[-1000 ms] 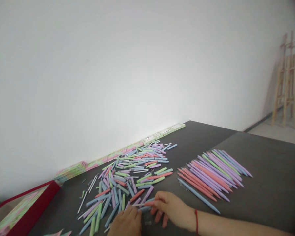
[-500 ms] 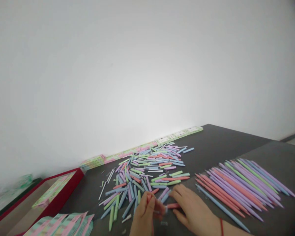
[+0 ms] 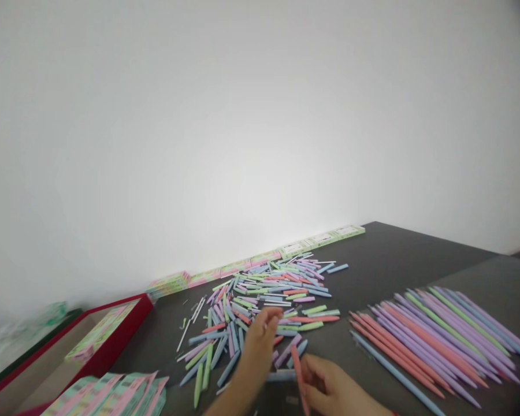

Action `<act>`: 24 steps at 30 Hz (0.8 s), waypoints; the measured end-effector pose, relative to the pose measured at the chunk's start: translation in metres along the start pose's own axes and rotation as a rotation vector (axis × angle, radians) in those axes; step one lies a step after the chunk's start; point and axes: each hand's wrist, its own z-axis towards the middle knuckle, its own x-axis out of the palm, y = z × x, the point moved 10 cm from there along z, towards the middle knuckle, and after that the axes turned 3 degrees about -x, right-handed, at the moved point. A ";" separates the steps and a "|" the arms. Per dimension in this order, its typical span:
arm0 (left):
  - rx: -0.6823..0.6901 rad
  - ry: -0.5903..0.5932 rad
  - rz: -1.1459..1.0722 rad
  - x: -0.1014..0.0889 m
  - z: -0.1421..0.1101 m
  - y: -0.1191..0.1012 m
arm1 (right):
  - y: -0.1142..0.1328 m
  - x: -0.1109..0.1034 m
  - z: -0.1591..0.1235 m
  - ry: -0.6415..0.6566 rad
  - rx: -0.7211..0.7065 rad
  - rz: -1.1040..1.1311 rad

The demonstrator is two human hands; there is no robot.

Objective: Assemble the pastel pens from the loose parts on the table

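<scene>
Read as a dial centred on the view, the coral pen piece (image 3: 299, 370) sits between 5 and 6 o'clock, its long axis nearly upright: upper end just short of 12, lower end just past 5. Which end is the tip is hard to make out, and the lower end runs down to the bottom edge. The right hand (image 3: 331, 388) grips it between thumb and fingers, its wrist cut off by the frame. The left hand (image 3: 260, 341), at 6 o'clock, reaches over the loose pen parts (image 3: 242, 302) with fingers bent; I cannot tell whether its grip holds anything, and it hides some parts beneath.

At 4 o'clock on the worktop (image 3: 416, 245) lies a row of pens (image 3: 435, 338), tips towards 4; two are green, but overlap prevents a full count. One blue pen (image 3: 396, 372) lies along their near side, its tip at the bottom edge. The parts are too tangled to count. At 8 o'clock stands one red box (image 3: 125, 336), cut off at left; below it, fanned packs (image 3: 112, 398) are cropped
</scene>
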 end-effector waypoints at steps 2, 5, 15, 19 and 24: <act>0.034 -0.009 0.168 -0.034 0.024 0.015 | 0.005 0.001 -0.003 0.015 -0.012 -0.163; 0.092 0.067 0.406 -0.058 0.052 0.044 | 0.009 0.003 -0.004 0.040 -0.014 -0.369; 0.162 0.182 0.689 -0.039 0.073 0.069 | 0.017 0.007 -0.003 0.080 -0.101 -0.426; 0.123 0.142 0.545 -0.048 0.076 0.058 | 0.020 -0.005 0.001 -0.019 -0.090 -0.195; 0.005 0.186 0.151 -0.048 0.044 0.034 | 0.021 -0.008 0.007 -0.054 -0.047 0.061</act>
